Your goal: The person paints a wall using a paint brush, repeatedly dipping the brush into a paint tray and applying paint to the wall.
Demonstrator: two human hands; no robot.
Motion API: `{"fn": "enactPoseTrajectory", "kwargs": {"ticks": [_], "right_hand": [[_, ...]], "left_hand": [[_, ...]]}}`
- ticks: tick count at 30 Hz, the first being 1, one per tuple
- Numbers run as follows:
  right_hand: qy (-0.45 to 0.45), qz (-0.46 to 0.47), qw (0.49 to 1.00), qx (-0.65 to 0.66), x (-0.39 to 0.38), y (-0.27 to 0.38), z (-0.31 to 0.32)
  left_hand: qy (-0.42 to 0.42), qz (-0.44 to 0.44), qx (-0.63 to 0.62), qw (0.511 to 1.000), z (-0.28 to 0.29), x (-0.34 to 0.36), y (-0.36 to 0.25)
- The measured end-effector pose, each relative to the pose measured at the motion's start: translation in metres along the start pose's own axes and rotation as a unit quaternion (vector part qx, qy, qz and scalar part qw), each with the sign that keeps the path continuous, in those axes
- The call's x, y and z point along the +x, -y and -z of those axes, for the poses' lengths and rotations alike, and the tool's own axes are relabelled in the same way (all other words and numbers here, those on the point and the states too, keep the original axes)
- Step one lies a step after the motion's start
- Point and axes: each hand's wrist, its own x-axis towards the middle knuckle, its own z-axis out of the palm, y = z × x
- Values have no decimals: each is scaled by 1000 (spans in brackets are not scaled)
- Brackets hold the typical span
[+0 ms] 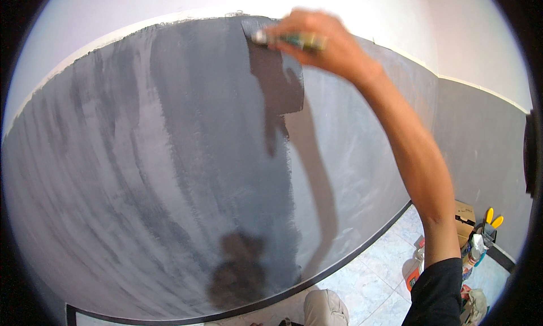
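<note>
My right hand [325, 34], slightly blurred, is closed round the handle of a paintbrush [302, 41] high on the wall. The bristles touch the wall just under the pale masking strip [186, 16] that edges the grey area. Fresh dark grey paint [226, 99] covers the middle of the wall and ends in a ragged edge beneath the brush. Lighter grey wall [362, 128] lies to the right of that edge, and streaky grey to the left. Shadows of my arm and head fall across the paint. My left hand is out of view.
Low on the right, a cardboard box [465, 221], yellow-handled tools [494, 217], bottles and a white-and-orange container [414, 274] stand on the tiled floor [367, 275]. A dark baseboard [350, 265] runs along the wall's foot. My knee [326, 309] shows at the bottom.
</note>
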Motion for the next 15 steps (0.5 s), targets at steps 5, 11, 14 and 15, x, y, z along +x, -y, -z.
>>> {"fn": "enactPoseTrajectory", "kwargs": {"ticks": [5, 11, 14, 15], "right_hand": [[290, -177, 917, 210, -26, 65, 18], [212, -221, 930, 203, -10, 55, 31], [145, -180, 969, 86, 16, 18, 4], [78, -127, 988, 40, 20, 10, -6]], "left_hand": [[36, 61, 7, 997, 10, -4, -2], [35, 26, 17, 999, 2, 4, 20], [80, 48, -4, 996, 9, 6, 17], [86, 54, 9, 995, 8, 5, 17]]}}
